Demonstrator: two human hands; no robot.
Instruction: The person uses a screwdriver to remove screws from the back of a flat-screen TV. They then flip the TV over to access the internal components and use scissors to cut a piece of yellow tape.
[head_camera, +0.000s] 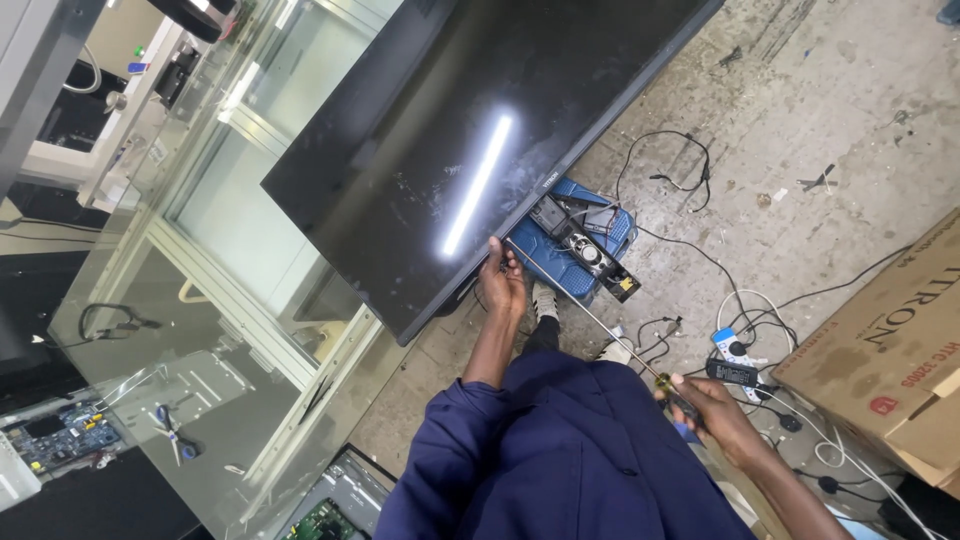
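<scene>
A large flat black screen panel (440, 130) lies face up on a glass counter, a ceiling light mirrored in it. My left hand (503, 282) grips its near edge close to a corner. My right hand (712, 415) is closed on the handle of a long thin screwdriver (590, 312), whose shaft runs up-left toward the panel's edge by the left hand. My dark blue sleeves and jacket fill the bottom middle.
A blue open toolbox (578, 240) with parts sits on the concrete floor under the panel's edge. Black cables, a white power strip (735, 345) and a black adapter lie to the right. A cardboard box (890, 350) stands at far right. Scissors (172, 430) and circuit boards show below the glass counter (200, 330).
</scene>
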